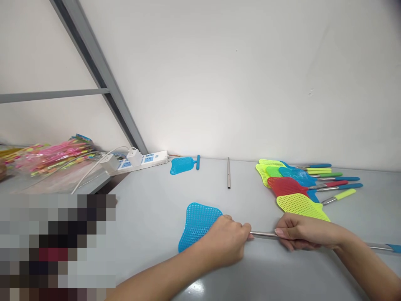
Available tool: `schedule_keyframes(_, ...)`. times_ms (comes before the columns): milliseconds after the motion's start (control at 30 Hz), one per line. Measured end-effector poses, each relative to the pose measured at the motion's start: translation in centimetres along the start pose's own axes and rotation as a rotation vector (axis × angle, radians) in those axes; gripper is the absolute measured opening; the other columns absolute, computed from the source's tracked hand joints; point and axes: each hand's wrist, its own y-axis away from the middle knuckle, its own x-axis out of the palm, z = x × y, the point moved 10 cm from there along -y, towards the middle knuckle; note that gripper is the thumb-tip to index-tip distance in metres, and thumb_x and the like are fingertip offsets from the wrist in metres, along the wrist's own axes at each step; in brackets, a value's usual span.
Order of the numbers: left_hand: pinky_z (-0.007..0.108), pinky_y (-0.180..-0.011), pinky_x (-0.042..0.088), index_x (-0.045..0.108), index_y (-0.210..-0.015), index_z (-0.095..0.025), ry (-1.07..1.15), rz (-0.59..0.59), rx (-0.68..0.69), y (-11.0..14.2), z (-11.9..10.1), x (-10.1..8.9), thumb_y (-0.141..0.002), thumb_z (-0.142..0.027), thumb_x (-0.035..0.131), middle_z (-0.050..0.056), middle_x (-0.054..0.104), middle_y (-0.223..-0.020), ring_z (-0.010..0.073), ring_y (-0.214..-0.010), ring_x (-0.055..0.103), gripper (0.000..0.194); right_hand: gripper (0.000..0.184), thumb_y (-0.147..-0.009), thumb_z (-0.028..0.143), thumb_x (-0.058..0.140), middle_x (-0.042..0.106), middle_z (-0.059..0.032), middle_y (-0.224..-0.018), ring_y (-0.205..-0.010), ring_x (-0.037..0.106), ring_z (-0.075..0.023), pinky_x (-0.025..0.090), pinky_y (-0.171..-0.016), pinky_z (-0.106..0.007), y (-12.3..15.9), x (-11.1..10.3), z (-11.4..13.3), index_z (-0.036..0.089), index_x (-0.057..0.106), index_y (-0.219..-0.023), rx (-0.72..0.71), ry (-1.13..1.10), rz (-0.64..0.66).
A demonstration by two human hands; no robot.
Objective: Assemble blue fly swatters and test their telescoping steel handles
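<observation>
Above the front part of the table I hold a blue fly swatter (199, 221) crosswise, its perforated head at the left. My left hand (228, 238) is closed around the swatter just beside the head, hiding the joint there. Farther along, the fingers of my right hand (300, 232) are wrapped round its thin metal rod. Past my right wrist, more of the rod and a blue grip reach the right edge of the view. Just behind my right hand lies a yellow fly swatter (300, 205).
Several fly swatters, among them a red one (285, 187), lie in an overlapping pile. Farther back are a loose metal rod (228, 173) and a blue swatter head with its short handle piece (183, 165). A power strip (138, 162) and bagged colourful items (62, 154) are at the left.
</observation>
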Motion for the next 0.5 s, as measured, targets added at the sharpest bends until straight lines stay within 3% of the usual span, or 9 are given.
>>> schedule_keyframes(500,0.027,-0.051,0.035,0.049,-0.076,-0.019,-0.036,-0.018,-0.002,0.14,0.12,-0.16,-0.085,-0.026,0.038,0.001,0.062,-0.059,0.0173,-0.051,0.057,0.016,0.038,-0.08,0.044,0.047,0.029,0.0104,-0.03,-0.026,0.016,-0.0032,0.01,-0.026,-0.017,-0.55,0.82,0.59,0.015,0.053,-0.056,0.011,-0.025,-0.024)
